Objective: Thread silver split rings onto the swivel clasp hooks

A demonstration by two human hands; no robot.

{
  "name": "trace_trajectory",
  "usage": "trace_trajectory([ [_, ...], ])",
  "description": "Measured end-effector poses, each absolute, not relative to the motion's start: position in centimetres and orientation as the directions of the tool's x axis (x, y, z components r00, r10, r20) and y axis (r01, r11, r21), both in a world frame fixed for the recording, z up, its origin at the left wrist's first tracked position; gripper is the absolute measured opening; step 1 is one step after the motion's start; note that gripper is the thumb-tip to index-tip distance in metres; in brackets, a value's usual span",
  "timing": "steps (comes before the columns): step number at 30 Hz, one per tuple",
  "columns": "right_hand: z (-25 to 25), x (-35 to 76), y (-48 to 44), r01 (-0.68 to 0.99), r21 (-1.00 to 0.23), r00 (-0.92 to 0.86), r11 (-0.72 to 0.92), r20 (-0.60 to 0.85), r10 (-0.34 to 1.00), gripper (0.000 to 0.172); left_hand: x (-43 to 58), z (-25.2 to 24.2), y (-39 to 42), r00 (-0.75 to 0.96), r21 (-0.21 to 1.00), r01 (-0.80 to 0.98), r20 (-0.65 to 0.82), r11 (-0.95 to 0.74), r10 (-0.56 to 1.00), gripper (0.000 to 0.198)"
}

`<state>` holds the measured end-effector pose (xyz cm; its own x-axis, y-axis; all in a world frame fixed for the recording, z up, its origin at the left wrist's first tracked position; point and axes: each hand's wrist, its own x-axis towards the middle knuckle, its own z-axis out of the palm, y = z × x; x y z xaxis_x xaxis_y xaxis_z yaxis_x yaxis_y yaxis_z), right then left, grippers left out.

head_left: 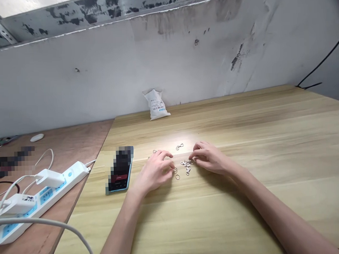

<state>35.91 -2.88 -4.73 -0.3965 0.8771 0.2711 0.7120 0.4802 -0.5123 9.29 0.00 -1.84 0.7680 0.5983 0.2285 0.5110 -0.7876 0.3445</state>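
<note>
My left hand (159, 169) hovers low over the table with its fingers curved and apart. Close to its fingertips lie small metal split rings (177, 176); partly behind the hand are a few more small metal pieces (154, 151). A little pile of silver swivel clasps (187, 166) sits between the two hands. At the pile's right edge is my right hand (208, 158), fingers bent and apart, the index fingertip at or touching one clasp. Farther back, a single clasp with a ring (179, 146) lies by itself.
A phone (121, 173) lies left of my left hand. The white packet (157, 104) leans near the wall. On the lower brown table at left, a power strip (53, 194) holds white chargers (50, 178), and a grey cable (58, 223) crosses the table's near left corner.
</note>
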Motion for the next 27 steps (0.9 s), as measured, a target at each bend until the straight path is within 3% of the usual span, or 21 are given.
trace_trajectory([
  [4, -4.7, 35.5, -2.7, 0.701, -0.561, -0.346, 0.440, 0.272, 0.898, 0.024, 9.8, -1.2, 0.6, 0.650, 0.445, 0.597, 0.219, -0.667, 0.728, 0.016],
  [8, -5.5, 35.2, -2.1, 0.697, -0.577, -0.299, 0.426, 0.306, 0.904, 0.023, 12.5, -1.6, 2.2, 0.349, 0.377, 0.834, 0.203, -0.402, 0.915, 0.027],
  [10, -5.6, 35.1, -2.0, 0.698, -0.581, -0.285, 0.419, 0.311, 0.907, 0.023, 14.0, -2.1, 3.1, 0.288, 0.323, 0.887, 0.174, -0.330, 0.942, 0.032],
  [13, -5.3, 35.0, -2.1, 0.699, -0.584, -0.275, 0.413, 0.314, 0.909, 0.023, 15.5, -2.6, 4.3, 0.309, 0.275, 0.902, 0.126, -0.333, 0.943, 0.026],
  [21, -5.7, 34.8, -2.1, 0.703, -0.582, -0.252, 0.409, 0.334, 0.908, 0.021, 15.1, -2.7, 4.4, 0.430, 0.308, 0.847, 0.085, -0.434, 0.899, 0.013],
  [27, -5.8, 34.2, -2.1, 0.606, -0.688, -0.169, 0.399, 0.379, 0.910, 0.018, 13.4, -2.3, 2.4, 0.525, 0.366, 0.765, 0.121, -0.530, 0.842, 0.013],
])
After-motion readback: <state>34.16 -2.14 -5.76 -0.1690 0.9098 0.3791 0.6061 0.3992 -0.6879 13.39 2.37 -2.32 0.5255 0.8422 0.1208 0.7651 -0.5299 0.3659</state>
